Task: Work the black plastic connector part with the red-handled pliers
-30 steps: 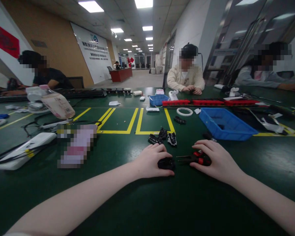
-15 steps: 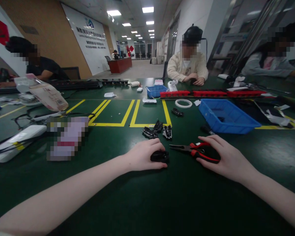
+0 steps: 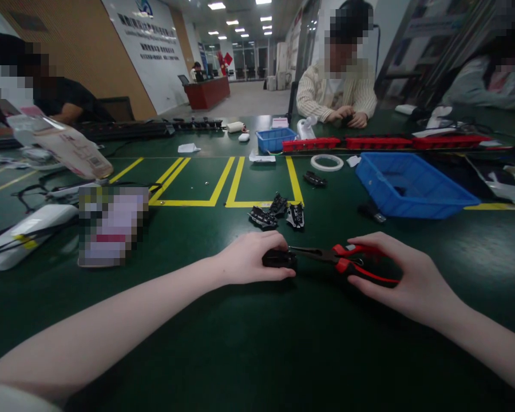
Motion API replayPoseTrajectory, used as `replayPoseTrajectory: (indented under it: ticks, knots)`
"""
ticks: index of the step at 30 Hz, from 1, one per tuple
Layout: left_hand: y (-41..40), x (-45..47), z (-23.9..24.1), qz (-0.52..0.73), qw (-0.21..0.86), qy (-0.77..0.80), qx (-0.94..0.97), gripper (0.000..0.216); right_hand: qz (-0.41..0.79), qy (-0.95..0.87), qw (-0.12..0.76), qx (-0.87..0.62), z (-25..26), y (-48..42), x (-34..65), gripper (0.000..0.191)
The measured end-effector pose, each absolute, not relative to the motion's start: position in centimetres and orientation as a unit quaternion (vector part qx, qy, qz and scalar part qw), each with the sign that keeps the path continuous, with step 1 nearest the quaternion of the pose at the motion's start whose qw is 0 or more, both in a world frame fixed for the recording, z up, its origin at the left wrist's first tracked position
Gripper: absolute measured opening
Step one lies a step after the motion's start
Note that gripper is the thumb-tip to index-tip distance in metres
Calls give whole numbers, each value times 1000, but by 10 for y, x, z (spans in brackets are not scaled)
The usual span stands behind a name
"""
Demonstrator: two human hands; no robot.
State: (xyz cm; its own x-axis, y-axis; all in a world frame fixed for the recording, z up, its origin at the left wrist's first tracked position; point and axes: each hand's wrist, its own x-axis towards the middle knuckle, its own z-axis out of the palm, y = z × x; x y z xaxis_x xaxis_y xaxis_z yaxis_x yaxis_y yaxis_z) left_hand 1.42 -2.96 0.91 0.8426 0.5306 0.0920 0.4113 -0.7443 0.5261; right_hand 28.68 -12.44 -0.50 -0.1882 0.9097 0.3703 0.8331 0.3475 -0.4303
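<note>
My left hand [image 3: 257,257] is closed around a small black plastic part [image 3: 278,259], holding it at the table; the fingers cover some of it. In my right hand [image 3: 395,269] are long-nose pliers [image 3: 326,256] with red and black handles, thumb on one handle and fingers on the other. The handles are spread and the jaws slightly apart. Their tips reach the right upper edge of the black part; whether they grip it I cannot tell. Just beyond my left hand lie several black parts with silvery bits [image 3: 264,217] in a cluster.
Right of the cluster stands a blue bin [image 3: 416,194], with a small black object [image 3: 371,214] by its near corner. A tape roll [image 3: 327,162] and another black part [image 3: 315,178] lie behind. At left are a phone [image 3: 115,226] and a bottle [image 3: 68,143]. A co-worker [image 3: 337,86] sits opposite.
The pliers' tips have come left, from a gap to the black part's edge. My left hand keeps hold of the part. The view has tipped down a little.
</note>
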Motion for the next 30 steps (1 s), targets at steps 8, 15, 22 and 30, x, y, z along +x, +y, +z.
replayPoseTrajectory:
  ticks: [8,15,22,30]
  knots:
    - [-29,15,11,110,252,245,930,33,78,-780,263,-562,-8,-125,287,44]
    - [-29,14,10,114,253,245,929,35,82,-794,251,-547,-9,-125,288,43]
    - [-28,12,9,105,254,249,929,41,0,-824,224,-520,-10,-125,289,48]
    - [-28,12,9,97,235,239,937,44,-120,-850,190,-476,-11,-126,288,49]
